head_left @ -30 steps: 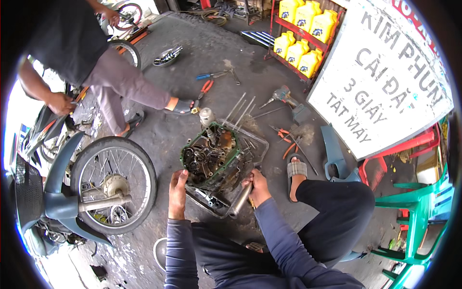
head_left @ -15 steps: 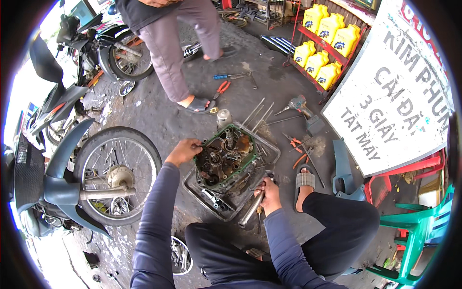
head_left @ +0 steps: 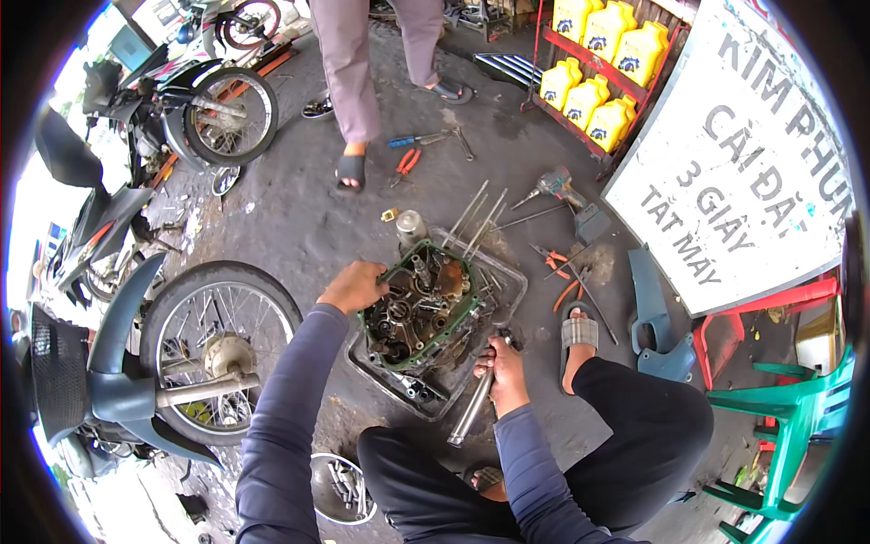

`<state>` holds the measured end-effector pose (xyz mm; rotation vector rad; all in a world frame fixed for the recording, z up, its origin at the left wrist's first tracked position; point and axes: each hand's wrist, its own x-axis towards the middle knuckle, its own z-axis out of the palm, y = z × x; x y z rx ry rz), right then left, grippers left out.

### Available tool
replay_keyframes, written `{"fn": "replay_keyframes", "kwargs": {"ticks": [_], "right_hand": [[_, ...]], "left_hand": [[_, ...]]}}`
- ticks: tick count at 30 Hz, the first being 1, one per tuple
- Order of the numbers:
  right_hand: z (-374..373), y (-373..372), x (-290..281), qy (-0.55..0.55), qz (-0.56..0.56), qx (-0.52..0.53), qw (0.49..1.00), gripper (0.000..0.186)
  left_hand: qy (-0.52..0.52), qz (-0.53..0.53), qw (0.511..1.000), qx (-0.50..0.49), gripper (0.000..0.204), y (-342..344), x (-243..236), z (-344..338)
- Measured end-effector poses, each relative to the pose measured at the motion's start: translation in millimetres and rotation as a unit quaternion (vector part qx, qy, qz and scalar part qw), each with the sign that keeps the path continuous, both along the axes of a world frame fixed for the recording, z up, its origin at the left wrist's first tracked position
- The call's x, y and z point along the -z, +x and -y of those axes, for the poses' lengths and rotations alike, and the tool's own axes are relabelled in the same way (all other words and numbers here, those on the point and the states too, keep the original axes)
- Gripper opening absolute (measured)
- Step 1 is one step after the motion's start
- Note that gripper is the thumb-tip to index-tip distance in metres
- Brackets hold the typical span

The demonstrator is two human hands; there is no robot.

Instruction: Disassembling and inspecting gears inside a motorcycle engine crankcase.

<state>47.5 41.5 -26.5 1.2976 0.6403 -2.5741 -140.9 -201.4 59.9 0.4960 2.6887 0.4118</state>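
An opened engine case (head_left: 421, 304), green-edged with oily gears and shafts inside, rests on a shallow metal tray (head_left: 517, 295). My left hand (head_left: 355, 288) is closed on the upper left rim of the case, its fingertips partly hidden. To the right of the case, my right hand (head_left: 501, 374) is wrapped round a thick silver metal bar (head_left: 469, 415). The bar slants down toward my knees, and a darker end sticks out past the fist. Its exact kind is not clear. A silver cylindrical part (head_left: 410, 227) stands just beyond the case.
A cordless drill (head_left: 566, 195), orange-handled pliers (head_left: 566, 286) and red pliers (head_left: 407, 165) lie on the floor. A motorbike wheel (head_left: 222, 349) stands at left. A bowl of metal parts (head_left: 361, 508) sits near my knee. Another person's legs (head_left: 349, 82) stand ahead.
The other person's near foot has moved left, away from the red pliers. The view has shifted slightly. My left hand stays on the case rim, and my right still grips the bar.
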Motion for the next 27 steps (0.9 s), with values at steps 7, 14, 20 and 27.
{"fn": "replay_keyframes", "kwargs": {"ticks": [7,14,20,27], "right_hand": [[0.0,8.2,4.3,0.016,-0.024,0.002,1.000,0.012],[-2.9,3.6,4.0,0.006,-0.043,0.012,0.999,0.013],[-1.7,-2.4,-0.4,-0.034,-0.144,-0.082,0.986,0.012],[-2.0,-2.6,1.7,-0.054,0.007,0.059,0.997,0.016]], "left_hand": [[0.012,0.013,1.000,0.000,0.028,1.3,6.7,-6.2],[0.062,-0.045,0.997,0.024,0.020,3.1,22.3,-10.1],[0.042,-0.037,0.998,0.018,0.025,5.1,18.3,-17.8],[0.033,-0.006,0.999,0.024,0.019,2.1,9.4,-19.8]]}}
